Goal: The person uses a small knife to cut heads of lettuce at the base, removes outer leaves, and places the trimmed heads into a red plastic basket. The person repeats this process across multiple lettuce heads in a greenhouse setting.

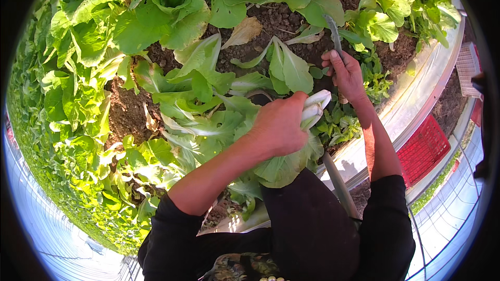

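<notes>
My left hand [283,127] is closed around the pale base of a head of leafy greens [287,168]; its white stem end points up and right, and its leaves hang below my fist. To the right, my right hand [345,72] grips a sickle or curved knife [335,33], blade pointing away from me, with part of its wooden handle showing below the hand. Loose pale green leaves [291,66] lie on the brown soil just beyond my hands. More cut or fallen leaves [211,121] spread to the left of my left hand.
Large leafy heads [172,4] grow in the bed ahead and to the left. Small green plants [375,82] stand at the right, beside the pale bed edge [422,82]. Beyond that edge are a red plastic crate [425,150] and a white crate [466,70]. A metal pole [340,183] slants near my legs.
</notes>
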A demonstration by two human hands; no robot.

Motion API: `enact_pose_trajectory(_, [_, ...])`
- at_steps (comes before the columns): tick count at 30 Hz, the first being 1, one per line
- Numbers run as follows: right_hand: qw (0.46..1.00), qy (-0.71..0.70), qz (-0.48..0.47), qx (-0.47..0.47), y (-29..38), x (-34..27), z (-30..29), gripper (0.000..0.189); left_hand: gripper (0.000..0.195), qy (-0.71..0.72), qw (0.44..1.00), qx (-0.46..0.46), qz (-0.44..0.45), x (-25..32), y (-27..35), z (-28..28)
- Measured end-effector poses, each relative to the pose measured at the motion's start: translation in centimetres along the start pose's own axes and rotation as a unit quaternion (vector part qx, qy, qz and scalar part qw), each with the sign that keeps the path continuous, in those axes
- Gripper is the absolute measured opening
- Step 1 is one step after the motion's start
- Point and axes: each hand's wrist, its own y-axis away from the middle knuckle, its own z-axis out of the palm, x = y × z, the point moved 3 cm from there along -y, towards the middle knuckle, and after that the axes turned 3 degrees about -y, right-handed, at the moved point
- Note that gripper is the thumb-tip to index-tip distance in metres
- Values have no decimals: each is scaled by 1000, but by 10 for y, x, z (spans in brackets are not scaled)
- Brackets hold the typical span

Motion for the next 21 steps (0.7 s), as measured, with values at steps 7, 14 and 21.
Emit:
enact_pose_trajectory(7, [985,118,-71,-106,2,34,7,28,78,-287,929,-200,123,46,-17,7])
enact_pose_trajectory(14, [989,121,-31,-82,-34,32,3,27,42,-363,923,-68,107,37,-44,-41])
enact_pose_trajectory(21, [984,67,-163,-1,-48,30,44,29,36,-551,808,-23,204,75,-116,-63])
